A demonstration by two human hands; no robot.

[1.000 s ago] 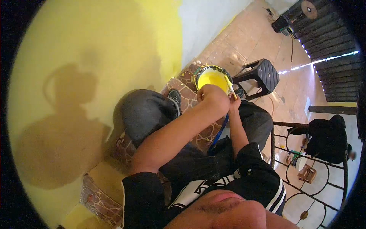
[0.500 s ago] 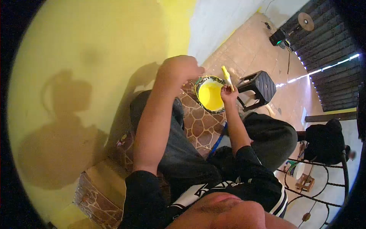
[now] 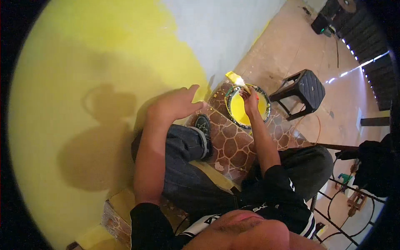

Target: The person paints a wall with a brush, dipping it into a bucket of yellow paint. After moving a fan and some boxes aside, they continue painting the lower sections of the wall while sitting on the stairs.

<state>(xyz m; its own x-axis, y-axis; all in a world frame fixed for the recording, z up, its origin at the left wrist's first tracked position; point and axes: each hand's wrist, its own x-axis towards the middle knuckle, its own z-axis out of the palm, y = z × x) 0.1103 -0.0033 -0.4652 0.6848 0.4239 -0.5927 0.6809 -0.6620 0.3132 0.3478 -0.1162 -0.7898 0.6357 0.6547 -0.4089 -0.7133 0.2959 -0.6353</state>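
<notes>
My right hand (image 3: 250,101) grips a paintbrush (image 3: 235,78) whose bristles are loaded with yellow paint. The brush head points up and left, past the rim of a paint bucket (image 3: 268,109). Yellow paint (image 3: 238,111) fills part of the bucket, and the hand overlaps its opening in this view. My left hand (image 3: 178,104) holds nothing; its fingers are apart, close to the wall (image 3: 125,46) on the left. That wall is coated yellow up to an uneven edge, with a pale white area (image 3: 221,33) beyond it.
A black plastic stool (image 3: 306,91) stands right of the bucket. My shoe (image 3: 203,133) rests on the stone-patterned floor (image 3: 229,148), left of and below the bucket. A metal railing (image 3: 341,216) and dark cloth (image 3: 373,166) are at lower right. A dark device (image 3: 321,24) stands at the far top right.
The view has shifted, showing more white wall and my shoe. My left hand has moved down and left in view, its fingers now spread. The brush has tilted left toward the wall.
</notes>
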